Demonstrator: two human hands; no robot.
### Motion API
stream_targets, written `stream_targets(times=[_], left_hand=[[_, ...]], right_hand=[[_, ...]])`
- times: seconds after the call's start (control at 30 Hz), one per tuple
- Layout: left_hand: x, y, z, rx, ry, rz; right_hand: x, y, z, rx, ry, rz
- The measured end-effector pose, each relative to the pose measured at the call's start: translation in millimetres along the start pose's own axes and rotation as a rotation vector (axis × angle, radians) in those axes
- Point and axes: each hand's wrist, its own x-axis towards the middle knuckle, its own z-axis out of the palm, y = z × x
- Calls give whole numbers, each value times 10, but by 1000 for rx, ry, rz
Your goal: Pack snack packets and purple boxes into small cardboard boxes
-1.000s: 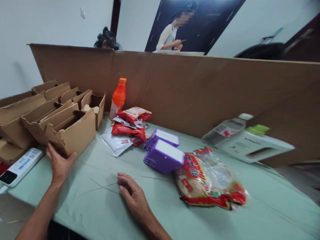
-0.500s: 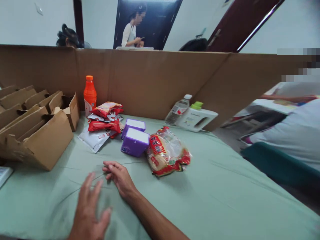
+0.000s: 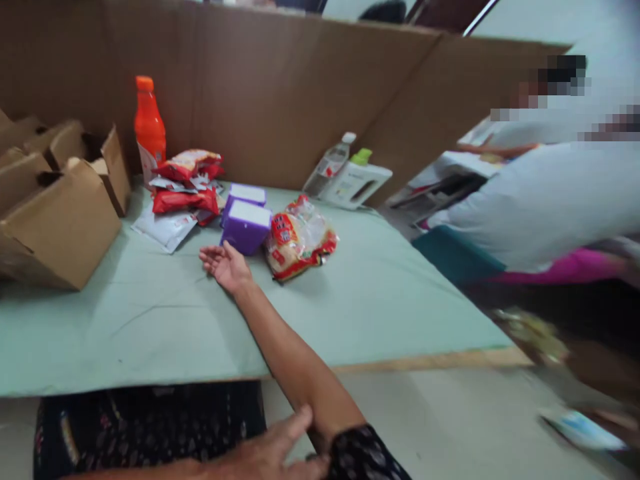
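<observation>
Centre frame: right hand [image 3: 226,265], grip slack, fingers uncurled, holding nothing, lying on table [image 3: 400,300] just beside purple box [image 3: 246,227]. Bottom edge: left hand [image 3: 270,453], grip spread, laid against right forearm. Right of box: snack bag [image 3: 297,237].

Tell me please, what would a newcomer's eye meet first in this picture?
The bright orange bottle stands at the back left, before the cardboard wall. On the green cloth, the right hand lies open beside a purple box, with a red snack bag right of the box.
</observation>
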Motion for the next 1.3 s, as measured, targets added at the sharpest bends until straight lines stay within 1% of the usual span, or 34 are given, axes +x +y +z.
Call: stream_targets(times=[0.03,0.07,0.13,0.2,0.23,0.3,0.37,0.47,0.57,0.67,0.83,1.0,1.23,1.3], left_hand=[[-93,93,-103,-63,-26,5],[-163,169,-201,-171,-5,-33],[-240,263,-333,-243,118,-125],[-260,290,-357,-280,259,-211],[-262,291,-337,-299,307,-237],[-277,293,-272,-341,352,-254],[-327,316,-214,-371,352,-241],[-450,358,-177,-393,337,-219],[-529,331,-158,-438,350,-246],[-531,268,-111,-545,376,-288],[-546,266,-28,-644,328,-272],[-493,233,-5,-714,373,-323],[-511,223,-23,-649,335,-306],[-526,208,-11,-633,301,-315]], right_hand=[[40,-21,-14,26,4,3],[73,-40,-31,51,6,1],[107,-72,-63,101,3,-19],[98,-96,-86,142,-7,-54],[83,-103,-96,157,-14,-72],[46,-107,-118,176,-30,-102],[16,-103,-150,185,-42,-123],[0,-93,-216,199,-50,-147],[5,-86,-281,220,-57,-172],[3,-81,-327,236,-62,-192],[-36,-78,-363,231,-59,-199],[-60,-72,-370,232,-51,-204],[-44,-73,-409,232,-49,-203],[-43,-74,-413,230,-44,-204]])
